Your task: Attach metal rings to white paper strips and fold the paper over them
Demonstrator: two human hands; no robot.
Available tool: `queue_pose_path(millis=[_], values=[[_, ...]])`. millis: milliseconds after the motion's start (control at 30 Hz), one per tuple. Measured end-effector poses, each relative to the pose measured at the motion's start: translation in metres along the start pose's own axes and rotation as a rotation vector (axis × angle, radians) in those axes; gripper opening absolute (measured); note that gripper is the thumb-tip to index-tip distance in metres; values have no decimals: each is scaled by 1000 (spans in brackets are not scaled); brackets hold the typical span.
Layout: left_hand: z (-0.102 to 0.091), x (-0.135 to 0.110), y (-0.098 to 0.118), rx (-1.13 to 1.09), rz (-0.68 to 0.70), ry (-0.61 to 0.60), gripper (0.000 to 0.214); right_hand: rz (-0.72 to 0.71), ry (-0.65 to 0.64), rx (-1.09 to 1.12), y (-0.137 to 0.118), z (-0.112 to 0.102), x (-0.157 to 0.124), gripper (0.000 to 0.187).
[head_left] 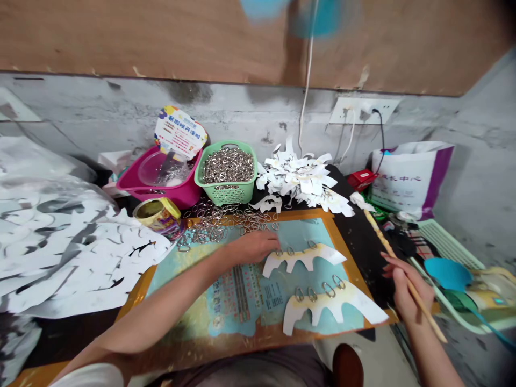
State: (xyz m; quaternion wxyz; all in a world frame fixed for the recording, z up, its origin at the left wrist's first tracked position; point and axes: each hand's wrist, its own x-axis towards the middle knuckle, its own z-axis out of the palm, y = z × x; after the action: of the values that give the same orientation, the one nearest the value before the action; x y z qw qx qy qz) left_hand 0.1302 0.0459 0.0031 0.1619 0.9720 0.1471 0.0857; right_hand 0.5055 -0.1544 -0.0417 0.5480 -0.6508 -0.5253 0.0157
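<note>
My left hand [255,246] reaches over the board, its fingers pinched at a metal ring [278,252] on the left end of a white scalloped cutout [300,260]. More rings stand along that cutout's upper edge, which has yellowish smears. Nearer to me lies a second white cutout [332,307] with several rings along its top edge. Off to the right, my right hand [411,287] is closed around a wooden stick [417,301], whose upper part is coated in yellowish stuff. Loose metal rings [212,226] are heaped at the board's back left.
A green basket [226,196] full of rings stands behind, beside a pink basket [161,193] and an open tin [159,215]. White cutouts [298,177] are piled at the back; white sheets [72,242] cover the left. At right are a paper bag [407,183] and a pale-green tray [451,244].
</note>
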Motion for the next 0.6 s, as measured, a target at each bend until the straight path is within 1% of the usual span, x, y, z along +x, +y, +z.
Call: queue_pose_path(millis=[100, 200, 300, 367, 467, 533, 600], values=[[-3, -17, -4, 73, -198, 59, 26, -9, 10, 19, 2, 1, 0, 23], [-13, -43, -22, 157, -445, 81, 26, -14, 21, 37, 2, 2, -1, 24], [-25, -67, -41, 211, -628, 58, 20, -26, 36, 34, 0, 3, 0, 25], [-31, -78, -49, 222, -700, 45, 17, -33, 47, 31, -1, 3, 1, 25], [-36, -81, -51, 199, -745, 43, 17, -32, 51, 29, -3, 4, 1, 25], [-38, -78, -49, 166, -753, 72, 20, -25, 44, 26, -4, 3, 1, 26], [-40, -73, -44, 122, -746, 133, 22, -18, 37, 28, -5, 3, 1, 25]])
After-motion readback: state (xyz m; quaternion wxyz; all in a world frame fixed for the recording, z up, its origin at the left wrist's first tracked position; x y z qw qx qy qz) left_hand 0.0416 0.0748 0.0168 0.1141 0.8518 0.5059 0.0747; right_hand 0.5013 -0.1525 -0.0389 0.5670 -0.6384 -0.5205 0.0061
